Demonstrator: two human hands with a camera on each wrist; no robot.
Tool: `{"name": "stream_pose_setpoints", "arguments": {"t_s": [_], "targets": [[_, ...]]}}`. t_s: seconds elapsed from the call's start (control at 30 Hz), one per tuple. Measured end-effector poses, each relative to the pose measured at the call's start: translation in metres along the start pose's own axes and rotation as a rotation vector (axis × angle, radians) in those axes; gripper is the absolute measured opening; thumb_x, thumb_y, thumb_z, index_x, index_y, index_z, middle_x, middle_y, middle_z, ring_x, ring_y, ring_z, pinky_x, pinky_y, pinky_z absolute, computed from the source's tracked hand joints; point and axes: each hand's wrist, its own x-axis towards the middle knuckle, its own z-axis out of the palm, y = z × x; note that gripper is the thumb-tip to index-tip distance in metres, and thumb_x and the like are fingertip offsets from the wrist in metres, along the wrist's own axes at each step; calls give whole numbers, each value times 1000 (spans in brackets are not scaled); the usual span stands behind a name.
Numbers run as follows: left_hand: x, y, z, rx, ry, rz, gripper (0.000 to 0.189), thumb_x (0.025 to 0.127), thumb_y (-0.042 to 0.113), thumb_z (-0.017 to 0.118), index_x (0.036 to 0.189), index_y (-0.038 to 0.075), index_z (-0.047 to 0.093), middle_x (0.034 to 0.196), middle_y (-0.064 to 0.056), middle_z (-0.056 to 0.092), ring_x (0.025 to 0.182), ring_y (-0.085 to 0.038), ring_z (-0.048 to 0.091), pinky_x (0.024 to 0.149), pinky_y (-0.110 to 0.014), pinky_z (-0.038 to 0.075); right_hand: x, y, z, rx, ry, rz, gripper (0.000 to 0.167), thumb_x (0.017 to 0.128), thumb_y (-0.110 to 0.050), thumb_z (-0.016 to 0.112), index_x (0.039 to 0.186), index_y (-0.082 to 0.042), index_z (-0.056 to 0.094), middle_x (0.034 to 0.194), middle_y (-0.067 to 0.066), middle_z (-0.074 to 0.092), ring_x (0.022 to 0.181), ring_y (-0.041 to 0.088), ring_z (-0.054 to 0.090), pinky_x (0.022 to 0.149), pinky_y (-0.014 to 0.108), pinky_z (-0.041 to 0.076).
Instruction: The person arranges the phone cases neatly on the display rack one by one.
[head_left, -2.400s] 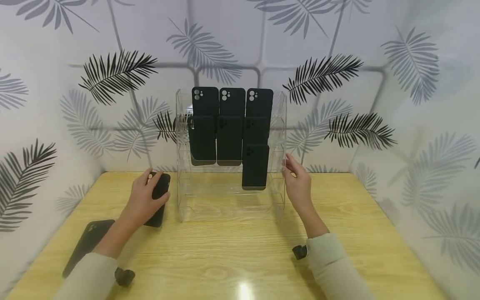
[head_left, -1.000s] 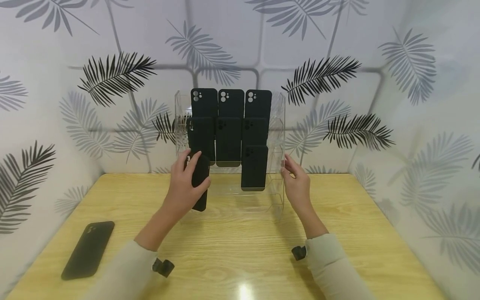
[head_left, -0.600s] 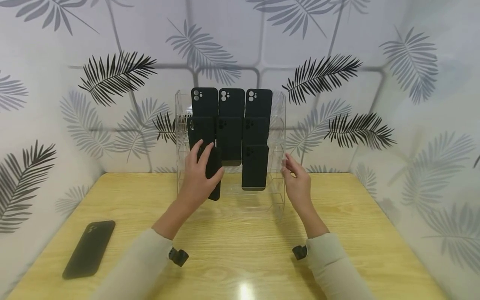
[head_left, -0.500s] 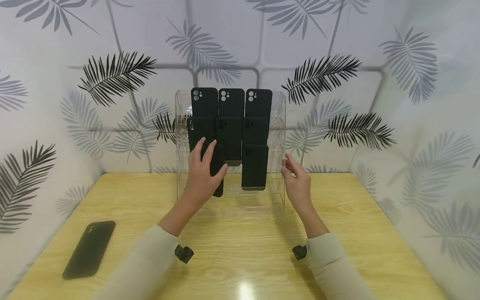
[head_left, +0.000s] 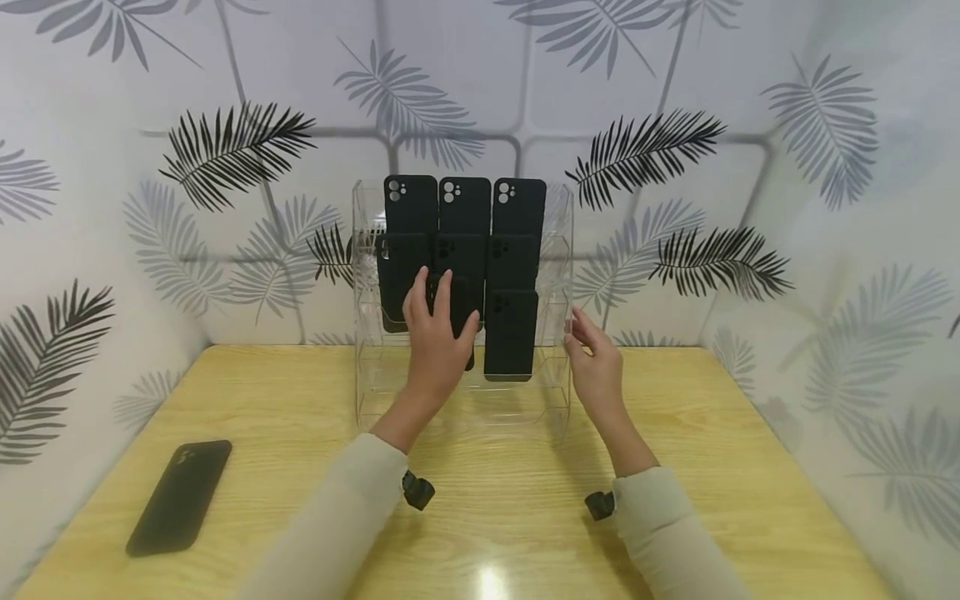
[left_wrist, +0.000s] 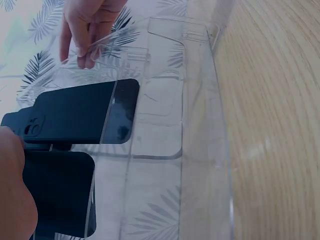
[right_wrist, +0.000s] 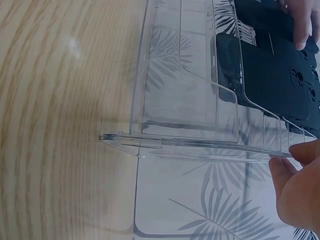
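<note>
My left hand (head_left: 437,342) grips a black phone case (head_left: 461,302) by its edges, fingers on one side and thumb on the other. The held case is at the front of a clear acrylic tiered rack (head_left: 517,425), overlapping the middle case behind it. To its right a similar case (head_left: 511,337) leans in the same tier. Behind stand two rows of black cases, including a top middle one (head_left: 465,200). My right hand (head_left: 597,362) pinches the rack's right side panel; the right wrist view shows thumb and fingers on the panel edge (right_wrist: 200,145).
Another black phone case (head_left: 180,500) lies flat on the wooden table (head_left: 510,517) at the left. A leaf-patterned wall covering (head_left: 637,83) rises close behind the rack and along both sides.
My left hand has carried the phone case from the table's left side to the rack, then further right and up to the middle column. The right hand has stayed on the rack.
</note>
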Motion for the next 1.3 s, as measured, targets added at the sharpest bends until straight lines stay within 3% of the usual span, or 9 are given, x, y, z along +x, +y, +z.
{"name": "stream_pose_setpoints", "arguments": {"t_s": [0.2, 0.43, 0.67, 0.97, 1.3], "targets": [[-4, -5, 10, 25, -1, -19, 69, 98, 26, 67, 157, 12, 33, 164, -19, 16, 148, -37, 21, 118, -52, 35, -1, 0, 1, -20, -4, -3, 46, 100, -7, 61, 146, -9, 55, 133, 19, 64, 121, 30, 63, 84, 6, 48], [-11, -2, 18, 22, 6, -61, 70, 99, 27, 65, 158, 14, 30, 165, -17, 12, 149, -35, 18, 118, -52, 36, -1, -1, 0, -31, -9, 0, 46, 101, -7, 61, 146, -9, 54, 134, 19, 64, 122, 29, 63, 92, 25, 54], [-19, 1, 25, 69, 23, -60, 67, 100, 28, 64, 157, 13, 32, 164, -18, 13, 149, -35, 19, 116, -50, 39, -1, 0, 1, -33, -5, 0, 47, 100, -6, 61, 146, -9, 55, 134, 19, 64, 122, 30, 63, 96, 35, 55], [-20, 7, 30, 94, 28, -19, 71, 99, 27, 67, 158, 12, 31, 163, -22, 13, 149, -38, 18, 113, -48, 44, -1, 1, -1, -32, 3, 0, 46, 100, -6, 61, 146, -9, 55, 132, 19, 65, 122, 30, 63, 85, 6, 47], [-16, 9, 32, 163, 39, 16, 63, 100, 26, 64, 155, 7, 39, 159, -25, 21, 144, -41, 26, 112, -47, 45, 0, 1, -1, -16, 1, -23, 46, 100, -6, 60, 146, -8, 54, 132, 21, 64, 120, 32, 63, 82, 2, 46]]}}
